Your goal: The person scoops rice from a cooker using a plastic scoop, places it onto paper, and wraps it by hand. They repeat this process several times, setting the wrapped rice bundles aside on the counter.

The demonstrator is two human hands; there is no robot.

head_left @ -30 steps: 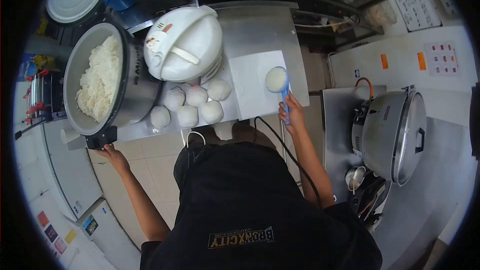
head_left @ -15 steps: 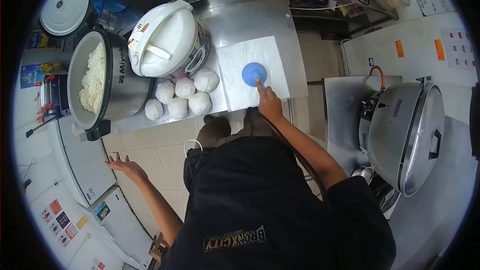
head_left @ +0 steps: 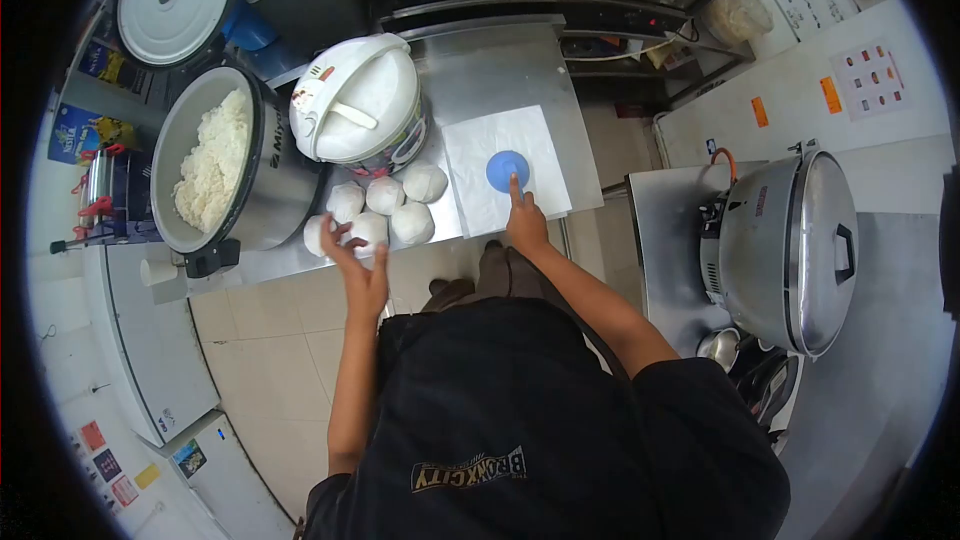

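My right hand [head_left: 525, 225] is closed round the handle of a blue scoop [head_left: 508, 168], its index finger stretched along the handle. The scoop's round head sits over white paper sheets [head_left: 475, 210] spread on the steel table. My left hand [head_left: 362, 280] has its fingers spread and curved at the front of a group of round white paper-wrapped bundles [head_left: 412, 223]. Its fingertips overlap the front bundles, partly hiding them. The bundles stand in two rows between the paper and a large pot.
An open Miyako rice cooker [head_left: 275, 185] full of white rice [head_left: 212, 165] stands at the left. Behind the bundles is a lidded white container [head_left: 375, 90]. A big closed metal cooker [head_left: 760, 240] occupies the right-hand counter. The steel table's [head_left: 500, 60] front edge faces my body.
My left hand has swung from low at the left, away from the table, up and right to the wrapped bundles. My right hand keeps its hold on the scoop over the paper.
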